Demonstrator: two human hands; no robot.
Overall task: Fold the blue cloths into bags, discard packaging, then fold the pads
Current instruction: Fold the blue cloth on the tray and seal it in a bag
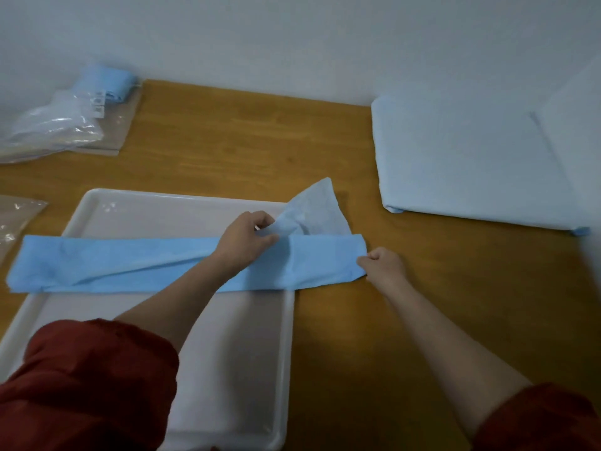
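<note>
Long light-blue folded cloth strip [130, 265] lying across white plastic tray [286, 353] on wooden tabletop [341, 353], left hand [244, 239] pinching its raised flap, right hand [383, 265] pinching its right end, pale folded pads [465, 157] far right, clear plastic packaging [55, 125] far left.

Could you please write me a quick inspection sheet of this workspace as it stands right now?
Surface: wooden table, with a white tray at front left.
Job's things: blue cloth folded into a long strip across the tray, its right end past the tray's edge, one pale corner lifted; stack of pale pads at far right.
Clutter: clear plastic packaging at far left with a bagged blue cloth behind it; another clear bag at the left edge.
Grippers: left hand pinches the lifted corner; right hand grips the strip's right end.
Cables: nothing seen.
Surroundings: plain white wall.
</note>
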